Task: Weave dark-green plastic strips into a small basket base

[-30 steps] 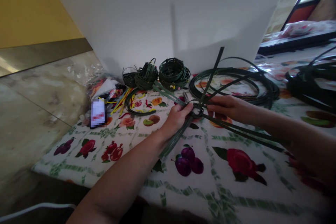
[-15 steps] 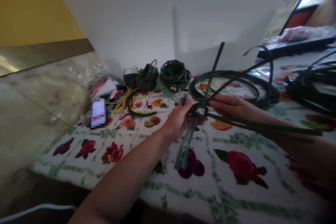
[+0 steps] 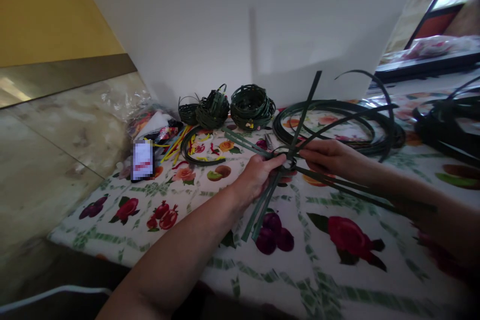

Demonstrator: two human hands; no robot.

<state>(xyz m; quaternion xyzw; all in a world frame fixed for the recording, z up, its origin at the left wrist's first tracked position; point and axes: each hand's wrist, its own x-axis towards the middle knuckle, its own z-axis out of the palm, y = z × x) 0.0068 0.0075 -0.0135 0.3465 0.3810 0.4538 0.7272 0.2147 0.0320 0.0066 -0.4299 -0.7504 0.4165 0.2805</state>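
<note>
Dark green flat strips are woven into a small ring (image 3: 288, 162), with loose ends fanning out on all sides. My left hand (image 3: 260, 172) grips this woven piece from the left, thumb laid over the ring's edge. At the ring's right side, my right hand (image 3: 326, 157) pinches a long strip (image 3: 345, 120) that arcs up and to the right. Two strip ends (image 3: 262, 212) point down toward me, and others run right beneath my right forearm. The piece is held just above the flowered tablecloth (image 3: 240, 280).
Behind stand finished-looking green woven baskets (image 3: 252, 105) and smaller ones (image 3: 212, 110). Strip coils lie at the back right (image 3: 285, 117) and far right (image 3: 442, 130). Left are a small coil (image 3: 183, 150), yellow strips (image 3: 182, 142), a phone-like object (image 3: 143, 160) and plastic bags (image 3: 129, 105).
My left thumb has moved right, over the ring. The long strip by my right hand has dropped lower and bends more. The view has shifted slightly.
</note>
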